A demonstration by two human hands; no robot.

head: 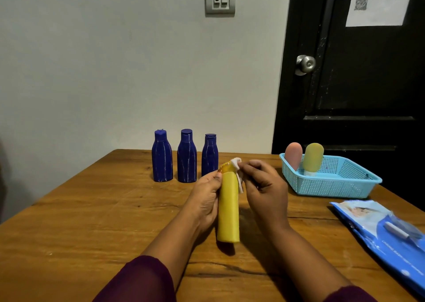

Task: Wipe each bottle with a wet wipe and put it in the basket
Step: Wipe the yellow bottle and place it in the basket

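Head view. The left grip (207,198) curls round the yellow bottle (227,209), which is held over the desk (92,221) left of the basket (331,186). The right grip (264,186) pinches a wet wipe (236,162) against the bottle's cap end. Three blue bottles (186,159) stand farther left of the basket.

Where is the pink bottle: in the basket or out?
In. The pink bottle stands inside the blue basket, beside a yellow-green bottle.

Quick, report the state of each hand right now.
Left hand: holds the tall yellow plastic bottle round its side.
Right hand: pinches the white wet wipe against the bottle's top.
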